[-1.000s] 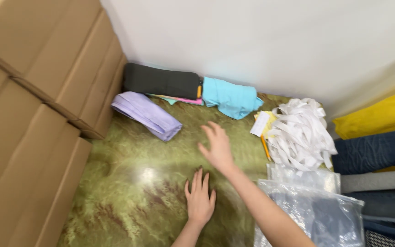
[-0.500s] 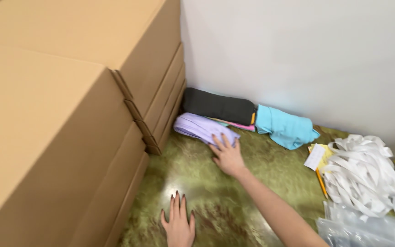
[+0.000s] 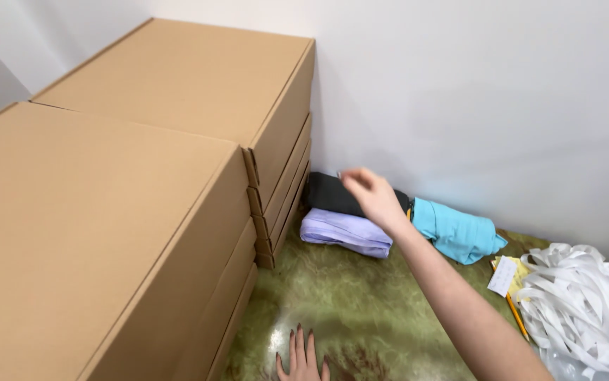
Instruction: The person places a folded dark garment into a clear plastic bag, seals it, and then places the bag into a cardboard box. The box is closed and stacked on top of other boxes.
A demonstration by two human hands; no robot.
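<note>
Right hand (image 3: 371,194) hovers over the black bundle (image 3: 332,195) beside the boxes (image 3: 177,141), fingers loosely open, empty; left hand (image 3: 303,356) lies flat on the floor (image 3: 361,303), bracing the reach.

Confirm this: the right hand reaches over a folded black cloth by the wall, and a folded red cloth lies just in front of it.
Not quite. The head view shows the right hand over the folded black cloth, but the folded cloth in front is lilac, not red.

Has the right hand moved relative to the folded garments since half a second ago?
Yes. The right hand has gone from the lilac garment farther toward the wall, now over the black garment.
</note>
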